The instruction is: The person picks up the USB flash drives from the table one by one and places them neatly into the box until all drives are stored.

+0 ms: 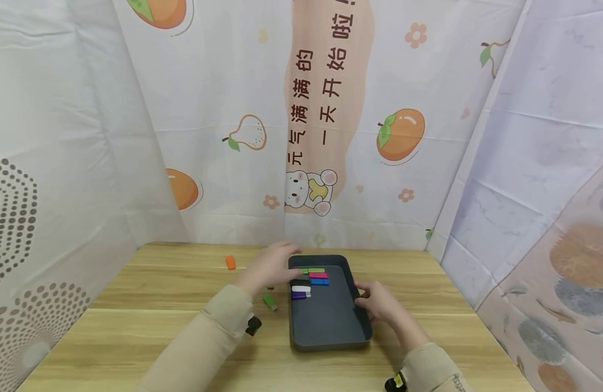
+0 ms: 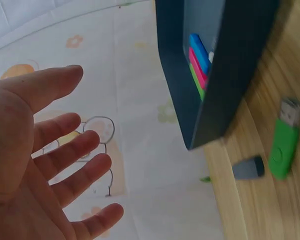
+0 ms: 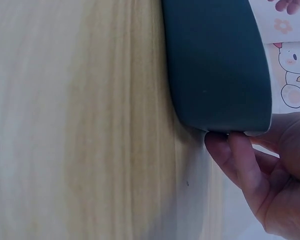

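Note:
A dark grey tray (image 1: 331,324) lies on the table with several USB sticks in its far left part. Among them are a pink stick (image 1: 319,275), a blue stick (image 1: 319,282), a white stick (image 1: 301,289) and a purple stick (image 1: 299,295). My left hand (image 1: 268,268) is raised over the tray's far left corner, fingers spread and holding nothing in the left wrist view. At the tray's right wall, my right hand (image 1: 382,306) grips the edge, its fingertips (image 3: 240,145) against the outside. The thumb is partly hidden behind the tray in the right wrist view.
Left of the tray lies a green USB stick (image 2: 284,147), its metal plug bare. Beside it is a small dark grey piece (image 2: 249,168). An orange piece (image 1: 230,262) sits farther back on the wooden table (image 1: 149,305). Printed curtains (image 1: 233,179) hang behind the table.

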Available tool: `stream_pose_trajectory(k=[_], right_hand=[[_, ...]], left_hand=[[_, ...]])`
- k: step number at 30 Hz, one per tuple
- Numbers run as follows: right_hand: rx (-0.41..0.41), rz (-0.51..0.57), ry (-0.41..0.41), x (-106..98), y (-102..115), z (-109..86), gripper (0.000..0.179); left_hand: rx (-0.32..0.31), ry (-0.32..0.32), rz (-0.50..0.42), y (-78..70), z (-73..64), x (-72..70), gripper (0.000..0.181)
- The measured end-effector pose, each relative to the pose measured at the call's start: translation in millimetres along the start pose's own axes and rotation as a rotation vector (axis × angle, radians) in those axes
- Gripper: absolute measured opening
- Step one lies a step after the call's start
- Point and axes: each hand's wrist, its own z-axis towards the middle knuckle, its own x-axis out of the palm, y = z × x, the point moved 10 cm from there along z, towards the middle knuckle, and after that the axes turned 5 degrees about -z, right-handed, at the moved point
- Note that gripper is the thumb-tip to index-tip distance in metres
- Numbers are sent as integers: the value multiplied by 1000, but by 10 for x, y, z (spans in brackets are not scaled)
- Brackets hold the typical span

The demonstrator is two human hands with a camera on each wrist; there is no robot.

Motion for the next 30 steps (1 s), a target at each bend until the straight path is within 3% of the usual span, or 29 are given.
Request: stream_pose_trajectory(k=[13,20,30], right_hand=[[6,8,4,-7,8,17,57],[11,30,6,-1,0,-8,57],[3,20,-1,2,-8,-14,56]], left_hand=[[-49,59,30,301,-203,-107,66],[26,64,23,319,-300,-230,72],[26,80,85,456,-406,-369,80]])
